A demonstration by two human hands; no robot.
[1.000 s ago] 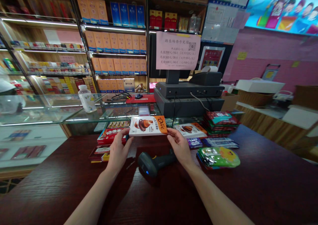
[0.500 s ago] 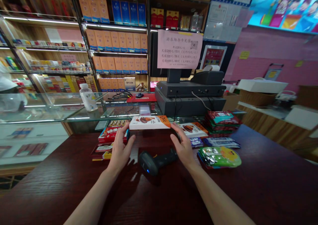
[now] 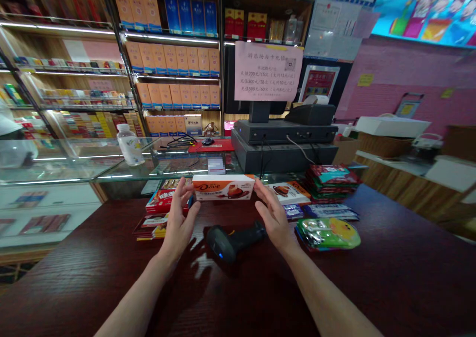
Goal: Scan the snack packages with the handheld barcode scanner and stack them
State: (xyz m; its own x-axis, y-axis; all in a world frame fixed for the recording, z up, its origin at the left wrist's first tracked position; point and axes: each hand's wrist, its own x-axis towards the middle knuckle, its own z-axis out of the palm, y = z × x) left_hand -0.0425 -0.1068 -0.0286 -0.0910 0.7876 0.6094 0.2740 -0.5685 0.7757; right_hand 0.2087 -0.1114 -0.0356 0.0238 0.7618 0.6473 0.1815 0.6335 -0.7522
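I hold a white and orange chocolate box [image 3: 224, 187] above the dark wooden counter [image 3: 74, 277], pressed between both palms at its short ends. My left hand [image 3: 180, 220] grips the left end, my right hand [image 3: 270, 215] the right end, fingers stretched along the box. The box stands on edge with its printed side tilted toward me. A black handheld barcode scanner [image 3: 232, 238] lies on the counter just below and between my hands.
More chocolate boxes [image 3: 288, 192], a stack of red-green packets [image 3: 329, 178], a green-yellow packet [image 3: 327, 234] and red boxes [image 3: 161, 200] lie on the counter. Behind stand a cash register [image 3: 284, 141], a glass counter [image 3: 67, 166] with a bottle [image 3: 128, 146], and stocked shelves [image 3: 174, 69].
The box has been turned over between my hands, from its face up and flat to the other printed side facing me. My fingers went from pinching its corners to pressing its ends.
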